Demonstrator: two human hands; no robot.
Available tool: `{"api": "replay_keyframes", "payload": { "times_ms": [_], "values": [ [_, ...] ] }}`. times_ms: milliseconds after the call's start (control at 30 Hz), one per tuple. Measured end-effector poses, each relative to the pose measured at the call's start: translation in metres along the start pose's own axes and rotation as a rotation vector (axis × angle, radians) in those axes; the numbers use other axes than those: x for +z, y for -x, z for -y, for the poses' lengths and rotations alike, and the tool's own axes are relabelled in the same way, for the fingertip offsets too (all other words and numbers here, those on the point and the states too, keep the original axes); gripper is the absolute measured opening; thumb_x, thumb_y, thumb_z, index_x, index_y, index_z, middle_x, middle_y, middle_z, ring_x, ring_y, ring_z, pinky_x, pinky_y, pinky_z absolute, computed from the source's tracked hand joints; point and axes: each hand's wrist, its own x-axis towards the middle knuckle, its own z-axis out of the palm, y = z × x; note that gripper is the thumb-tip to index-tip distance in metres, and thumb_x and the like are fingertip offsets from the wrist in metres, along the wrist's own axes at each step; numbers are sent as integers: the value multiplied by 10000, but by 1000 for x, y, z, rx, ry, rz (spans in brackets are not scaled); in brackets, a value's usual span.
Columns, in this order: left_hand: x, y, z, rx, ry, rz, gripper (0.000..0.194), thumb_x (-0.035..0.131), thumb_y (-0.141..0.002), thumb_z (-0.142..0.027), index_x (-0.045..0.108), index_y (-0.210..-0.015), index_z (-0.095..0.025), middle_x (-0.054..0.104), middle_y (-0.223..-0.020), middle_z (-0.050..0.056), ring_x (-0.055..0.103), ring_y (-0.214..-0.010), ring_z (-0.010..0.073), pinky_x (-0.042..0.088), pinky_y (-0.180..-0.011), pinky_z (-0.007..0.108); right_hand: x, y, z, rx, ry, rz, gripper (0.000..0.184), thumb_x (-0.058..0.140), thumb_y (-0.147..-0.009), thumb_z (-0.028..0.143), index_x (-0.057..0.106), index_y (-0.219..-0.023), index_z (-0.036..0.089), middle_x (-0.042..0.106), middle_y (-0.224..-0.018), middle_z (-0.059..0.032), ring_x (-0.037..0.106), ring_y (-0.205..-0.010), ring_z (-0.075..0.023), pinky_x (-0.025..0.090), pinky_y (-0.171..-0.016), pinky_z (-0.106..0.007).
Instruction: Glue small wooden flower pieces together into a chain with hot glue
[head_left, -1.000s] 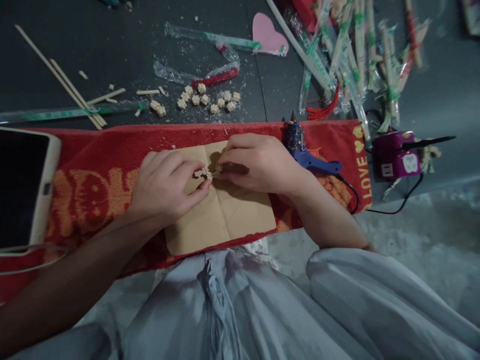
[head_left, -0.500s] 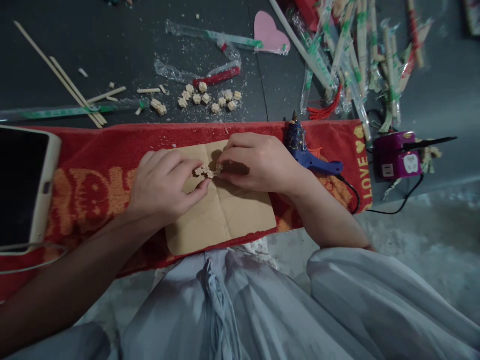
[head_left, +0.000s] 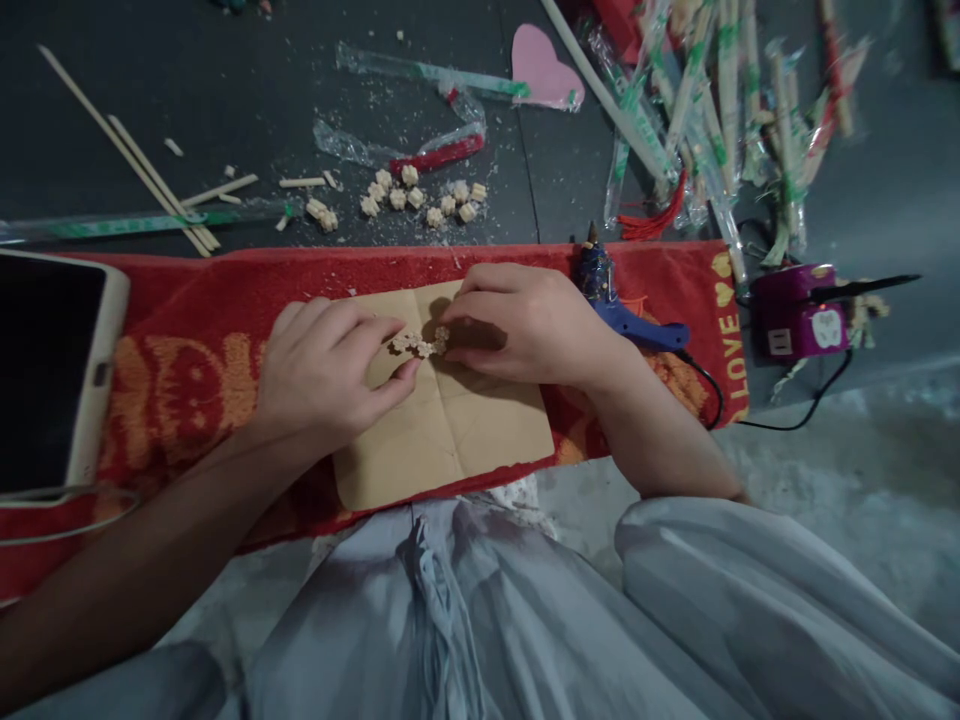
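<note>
A short row of small pale wooden pieces joined together (head_left: 418, 344) lies between my two hands, over a creased brown paper sheet (head_left: 450, 430). My left hand (head_left: 322, 372) pinches the row's left end with thumb and curled fingers. From the right, my right hand (head_left: 525, 325) closes its fingertips on the other end. The paper rests on a red towel (head_left: 187, 370) with orange print. Right behind my right hand lies a blue glue gun (head_left: 622, 310), on the towel.
Several loose wooden pieces (head_left: 420, 197) and sawdust lie on the dark floor beyond the towel. Chopsticks (head_left: 135, 170) and wrappers (head_left: 697, 110) are scattered around, with a pink heart (head_left: 541, 68). A phone (head_left: 49, 375) sits at left, a purple power block (head_left: 799, 310) at right.
Both hands stay pinched on the joined pieces; only tiny finger shifts and a slight camera drift show.
</note>
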Motion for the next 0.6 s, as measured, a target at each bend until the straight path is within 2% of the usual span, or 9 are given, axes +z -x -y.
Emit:
{"api": "replay_keyframes", "payload": {
  "times_ms": [100,300,600],
  "values": [
    [-2,0,0,37,-68,-2,333,655,-1108,-512,853,-1194,-258,769,-941,64,721,-959,313,542,-922,503,0,0,0,1,8,-3,262,716,-1052,340,838,-1218,177,805,-1149,-99,718,-1010,-239,465,-808,-337],
    [-4,-2,0,40,-21,65,280,681,-1122,-462,853,-1223,-266,800,-1053,67,729,-1027,312,569,-969,517,2,-2,4,-26,41,-1,247,703,-1060,333,834,-1190,169,791,-1118,-91,700,-985,-228,432,-788,-337],
    [3,-3,0,119,-74,1,292,626,-1168,-453,845,-1189,-261,806,-1004,54,750,-985,285,576,-889,474,6,-5,5,-45,84,-24,209,680,-1052,304,827,-1095,162,782,-1041,-84,678,-931,-218,394,-758,-342]
  ]
}}
